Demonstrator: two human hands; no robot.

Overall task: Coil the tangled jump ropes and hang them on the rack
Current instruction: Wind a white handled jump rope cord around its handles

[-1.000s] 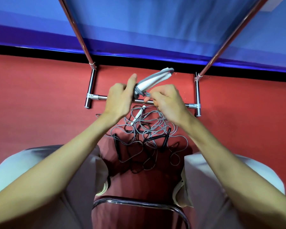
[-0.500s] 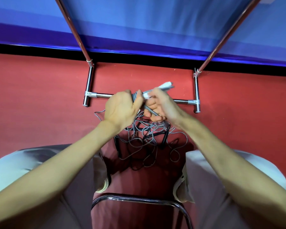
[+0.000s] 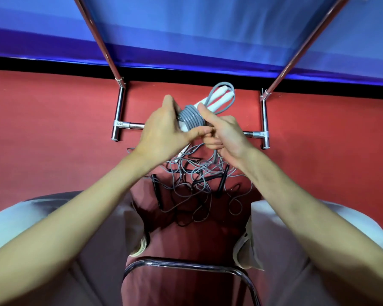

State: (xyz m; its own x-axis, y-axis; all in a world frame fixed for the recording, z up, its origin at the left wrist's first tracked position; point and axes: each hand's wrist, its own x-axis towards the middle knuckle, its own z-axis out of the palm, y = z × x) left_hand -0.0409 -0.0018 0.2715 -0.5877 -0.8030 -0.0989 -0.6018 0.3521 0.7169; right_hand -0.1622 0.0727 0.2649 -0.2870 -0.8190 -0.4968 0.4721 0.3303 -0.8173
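A grey jump rope with white handles (image 3: pixel 217 100) is bundled up, with several grey turns (image 3: pixel 191 118) wound round its middle. My left hand (image 3: pixel 164 131) grips the bundle from the left. My right hand (image 3: pixel 224 133) pinches the grey cord beside the wraps, thumb raised against them. The cord runs down from my right hand into a tangle of grey and black ropes (image 3: pixel 192 186) on the red floor between my knees. Black handles (image 3: pixel 157 193) lie in that tangle. The chrome rack (image 3: pixel 263 120) stands just beyond my hands.
The rack's base bar (image 3: pixel 128 125) and two slanted uprights (image 3: pixel 97 38) rise in front of a blue wall. A chrome chair frame (image 3: pixel 186 266) curves below, between my legs. Red floor stretches to both sides.
The bundle has risen and tipped, its handles now pointing up and right. More grey turns are wound round its middle. My right hand has come round to the near side of the bundle.
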